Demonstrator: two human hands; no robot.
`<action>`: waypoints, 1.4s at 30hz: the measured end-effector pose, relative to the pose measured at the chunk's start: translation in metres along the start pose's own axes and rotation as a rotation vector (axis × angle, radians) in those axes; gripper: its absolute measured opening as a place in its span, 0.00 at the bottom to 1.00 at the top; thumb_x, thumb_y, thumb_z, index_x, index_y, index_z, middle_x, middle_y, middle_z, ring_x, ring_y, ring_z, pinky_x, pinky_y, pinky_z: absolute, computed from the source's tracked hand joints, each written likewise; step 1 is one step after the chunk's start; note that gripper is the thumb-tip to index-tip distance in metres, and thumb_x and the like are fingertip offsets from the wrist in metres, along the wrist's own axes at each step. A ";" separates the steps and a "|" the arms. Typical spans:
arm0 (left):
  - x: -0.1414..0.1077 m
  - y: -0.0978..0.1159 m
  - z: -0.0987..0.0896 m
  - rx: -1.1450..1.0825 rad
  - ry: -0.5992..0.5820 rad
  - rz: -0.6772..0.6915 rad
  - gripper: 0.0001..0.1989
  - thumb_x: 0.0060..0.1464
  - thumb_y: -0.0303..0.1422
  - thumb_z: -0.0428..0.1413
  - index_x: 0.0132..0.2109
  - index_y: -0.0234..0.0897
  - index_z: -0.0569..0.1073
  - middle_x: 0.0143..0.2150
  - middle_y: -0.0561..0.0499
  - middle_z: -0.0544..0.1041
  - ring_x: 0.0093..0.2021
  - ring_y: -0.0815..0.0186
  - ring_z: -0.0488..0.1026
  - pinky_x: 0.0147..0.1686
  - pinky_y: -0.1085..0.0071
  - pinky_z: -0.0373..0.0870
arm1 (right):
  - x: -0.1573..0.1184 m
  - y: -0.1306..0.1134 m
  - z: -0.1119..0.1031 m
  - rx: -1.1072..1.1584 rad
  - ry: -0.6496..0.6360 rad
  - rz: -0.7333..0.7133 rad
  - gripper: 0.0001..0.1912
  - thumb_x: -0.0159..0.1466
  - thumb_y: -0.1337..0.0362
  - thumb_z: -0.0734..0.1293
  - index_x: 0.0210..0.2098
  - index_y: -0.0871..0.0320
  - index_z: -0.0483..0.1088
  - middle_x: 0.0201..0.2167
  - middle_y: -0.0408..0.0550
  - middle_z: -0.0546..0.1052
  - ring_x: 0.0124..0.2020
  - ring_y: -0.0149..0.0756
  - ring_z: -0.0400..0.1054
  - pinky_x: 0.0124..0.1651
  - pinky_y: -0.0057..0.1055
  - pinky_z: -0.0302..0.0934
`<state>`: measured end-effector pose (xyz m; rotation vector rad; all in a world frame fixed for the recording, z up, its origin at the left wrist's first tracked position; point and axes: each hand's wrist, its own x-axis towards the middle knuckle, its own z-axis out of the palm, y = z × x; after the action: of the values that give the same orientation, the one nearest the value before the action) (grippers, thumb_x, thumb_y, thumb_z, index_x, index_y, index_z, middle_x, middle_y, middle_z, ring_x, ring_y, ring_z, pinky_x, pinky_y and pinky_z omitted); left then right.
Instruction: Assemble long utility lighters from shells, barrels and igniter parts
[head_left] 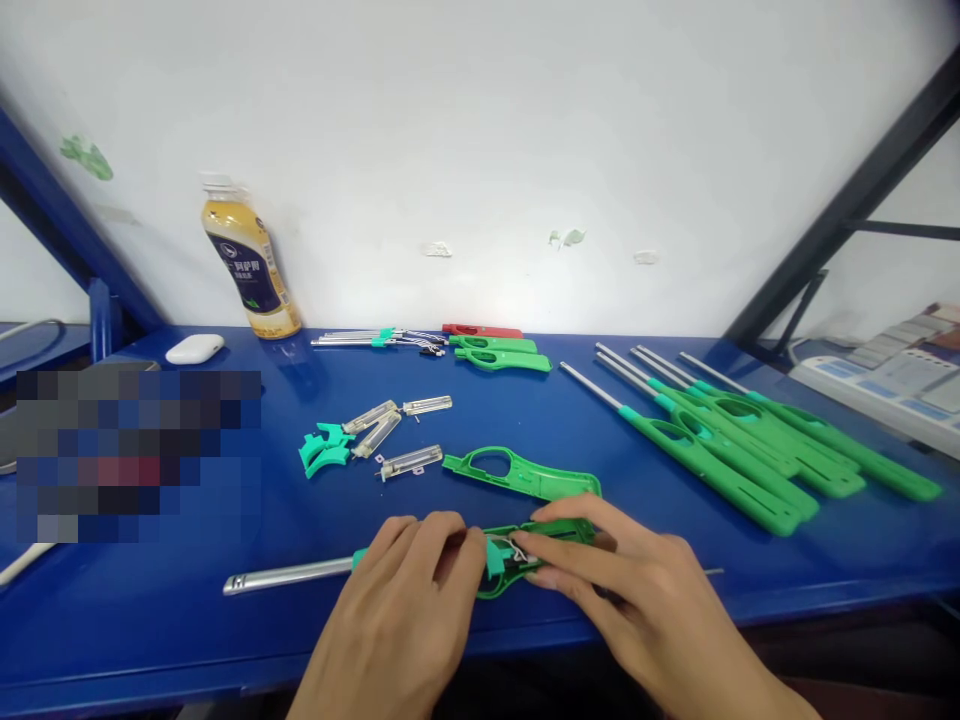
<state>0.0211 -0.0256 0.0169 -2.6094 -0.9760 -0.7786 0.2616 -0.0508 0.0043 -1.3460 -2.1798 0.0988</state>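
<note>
An opened long-reach lighter (300,573) lies near the table's front edge, its silver tube pointing left. My left hand (409,600) is closed over it where the tube meets the green handle. Around the right part of the open handle shell (496,588), my right hand (637,580) has its fingers closed, fingertips at the thin wires (519,550). A teal trigger (495,557) shows between the hands. Just behind them lies a loose green shell half (532,475). My fingers hide part of the lighter's inside.
Clear fuel tanks (411,462) and teal triggers (326,450) lie left of centre. Tubes with wires (360,338) and red and green shells (502,357) are at the back. Several whole green lighters (720,450) lie right. A drink bottle (251,265) and white case (195,348) stand back left.
</note>
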 end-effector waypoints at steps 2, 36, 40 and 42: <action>-0.001 -0.002 0.000 -0.044 -0.026 -0.029 0.18 0.62 0.18 0.44 0.47 0.34 0.77 0.45 0.43 0.78 0.39 0.57 0.75 0.39 0.63 0.75 | 0.000 0.000 0.001 0.024 0.001 0.002 0.15 0.78 0.56 0.61 0.57 0.37 0.76 0.52 0.42 0.79 0.35 0.31 0.80 0.32 0.28 0.72; 0.036 -0.058 -0.012 -0.053 -0.456 -0.473 0.13 0.70 0.28 0.53 0.54 0.42 0.80 0.49 0.45 0.82 0.48 0.53 0.83 0.42 0.65 0.76 | 0.155 0.012 -0.016 -0.398 -0.142 -0.348 0.13 0.75 0.69 0.63 0.57 0.56 0.71 0.47 0.48 0.81 0.37 0.35 0.73 0.29 0.34 0.44; 0.046 -0.056 -0.007 -0.025 -0.495 -0.485 0.11 0.69 0.25 0.52 0.49 0.38 0.79 0.46 0.44 0.82 0.47 0.53 0.83 0.39 0.67 0.73 | 0.137 0.028 -0.023 -0.387 -0.080 -0.295 0.13 0.77 0.63 0.61 0.56 0.55 0.74 0.43 0.48 0.80 0.31 0.32 0.70 0.28 0.34 0.42; 0.049 -0.056 -0.005 -0.020 -0.515 -0.475 0.10 0.69 0.24 0.53 0.44 0.38 0.78 0.44 0.46 0.82 0.44 0.55 0.83 0.39 0.68 0.71 | 0.130 0.032 -0.022 -0.385 -0.061 -0.286 0.14 0.77 0.64 0.60 0.55 0.55 0.75 0.43 0.48 0.80 0.28 0.31 0.67 0.28 0.34 0.41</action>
<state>0.0129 0.0402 0.0514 -2.6780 -1.7768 -0.1851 0.2552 0.0694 0.0671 -1.2169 -2.5071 -0.4126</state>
